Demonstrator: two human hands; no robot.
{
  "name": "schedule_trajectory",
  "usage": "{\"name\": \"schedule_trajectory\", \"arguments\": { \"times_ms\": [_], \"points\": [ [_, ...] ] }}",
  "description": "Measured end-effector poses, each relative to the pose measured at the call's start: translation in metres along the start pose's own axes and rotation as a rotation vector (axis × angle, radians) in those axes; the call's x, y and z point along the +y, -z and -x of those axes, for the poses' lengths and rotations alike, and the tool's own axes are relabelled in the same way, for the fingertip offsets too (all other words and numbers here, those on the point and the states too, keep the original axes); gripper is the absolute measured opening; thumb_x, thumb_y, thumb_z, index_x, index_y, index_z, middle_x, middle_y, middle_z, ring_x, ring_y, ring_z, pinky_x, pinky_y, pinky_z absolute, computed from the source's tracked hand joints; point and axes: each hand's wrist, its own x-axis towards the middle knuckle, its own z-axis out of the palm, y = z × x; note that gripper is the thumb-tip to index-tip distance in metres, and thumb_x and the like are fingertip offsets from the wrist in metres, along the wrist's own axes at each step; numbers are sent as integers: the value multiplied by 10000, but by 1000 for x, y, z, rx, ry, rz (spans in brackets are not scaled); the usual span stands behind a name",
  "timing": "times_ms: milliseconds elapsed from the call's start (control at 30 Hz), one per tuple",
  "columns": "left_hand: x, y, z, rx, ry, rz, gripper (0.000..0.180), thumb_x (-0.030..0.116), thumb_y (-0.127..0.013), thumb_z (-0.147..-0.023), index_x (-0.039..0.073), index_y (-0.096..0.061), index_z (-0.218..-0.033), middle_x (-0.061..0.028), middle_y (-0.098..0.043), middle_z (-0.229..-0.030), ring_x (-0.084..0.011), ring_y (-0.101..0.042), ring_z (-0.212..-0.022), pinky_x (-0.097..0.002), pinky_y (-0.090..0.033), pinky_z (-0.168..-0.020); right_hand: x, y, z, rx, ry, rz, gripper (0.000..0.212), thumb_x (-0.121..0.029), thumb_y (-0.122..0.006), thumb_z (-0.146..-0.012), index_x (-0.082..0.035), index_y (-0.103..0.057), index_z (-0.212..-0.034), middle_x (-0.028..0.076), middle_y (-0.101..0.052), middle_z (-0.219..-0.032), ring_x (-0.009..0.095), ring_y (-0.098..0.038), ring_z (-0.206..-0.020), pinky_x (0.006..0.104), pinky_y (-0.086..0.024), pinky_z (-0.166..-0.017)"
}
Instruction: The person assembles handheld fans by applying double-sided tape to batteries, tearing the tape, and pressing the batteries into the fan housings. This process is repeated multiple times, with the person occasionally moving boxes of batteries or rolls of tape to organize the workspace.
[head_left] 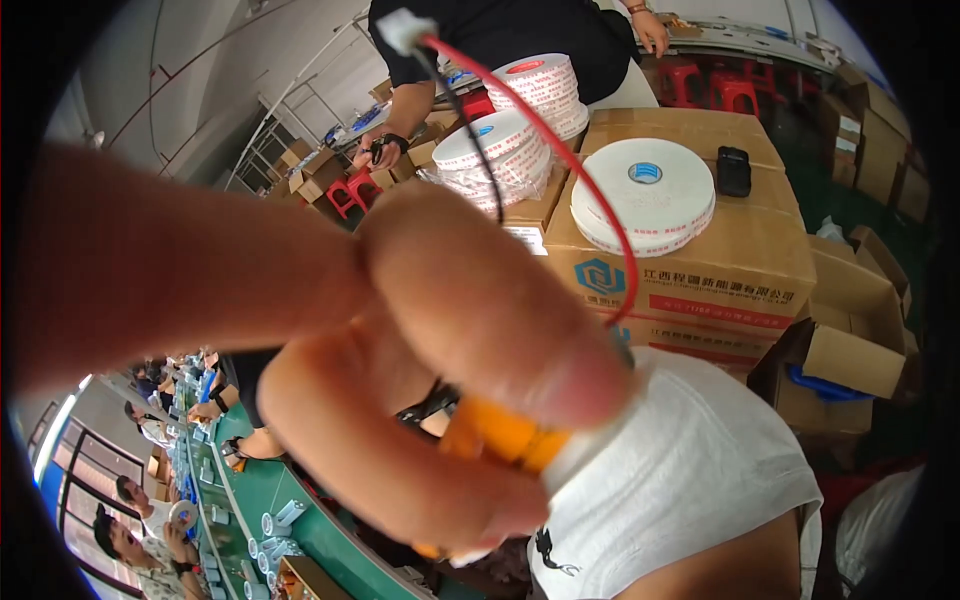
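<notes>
Very near the camera, my left hand (440, 310) comes in from the left, large and blurred. Its thumb and a curled finger are closed on an orange-wrapped battery pack (510, 437), mostly hidden behind them. From the pack a red wire (596, 190) and a black wire (478, 150) arch up over the hand to a white plug connector (407, 32) at the top. My right hand does not show.
White tape rolls (645, 185) and a small black device (734, 172) rest on cardboard boxes (690, 255). A person in white (690, 440) is close at right; another in black (500, 30) stands behind. A green workbench (330, 500) with several people runs lower left.
</notes>
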Motion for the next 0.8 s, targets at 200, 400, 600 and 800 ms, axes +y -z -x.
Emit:
{"name": "schedule_trajectory", "arguments": {
  "times_ms": [200, 400, 600, 800],
  "points": [
    [5, 23, -5, -25, -16, -24, 653, 336, -673, -728, -73, -445, -1183, -240, -478, -1202, -398, -423, -1120, -469, -334, -933, -4, 3, 12, 11, 31, 19, 360, -62, -709, -705, 46, -523, -995, 167, -559, -954, 224, -572, -829, 334, -454, -762],
    [14, 26, -29, 6, -52, 15, 649, 335, -674, -728, -72, -448, -1180, -240, -479, -1198, -398, -426, -1116, -469, -336, -931, -18, 5, 2, -23, 12, 94, 357, -66, -709, -706, 45, -524, -992, 168, -559, -952, 225, -573, -824, 335, -456, -756],
    [49, -15, -41, 50, -82, 178, 645, 334, -675, -728, -71, -450, -1177, -240, -481, -1194, -398, -428, -1112, -470, -337, -929, -63, -6, -11, -51, -113, 232, 355, -69, -708, -708, 44, -525, -989, 168, -559, -950, 226, -574, -819, 335, -458, -750],
    [65, -22, -60, 83, -88, 240, 641, 332, -676, -729, -71, -453, -1174, -240, -483, -1190, -398, -430, -1108, -470, -338, -927, -74, -4, -27, -85, -167, 293, 352, -73, -708, -709, 43, -527, -987, 169, -558, -948, 227, -575, -814, 335, -459, -744]
  ]
}}
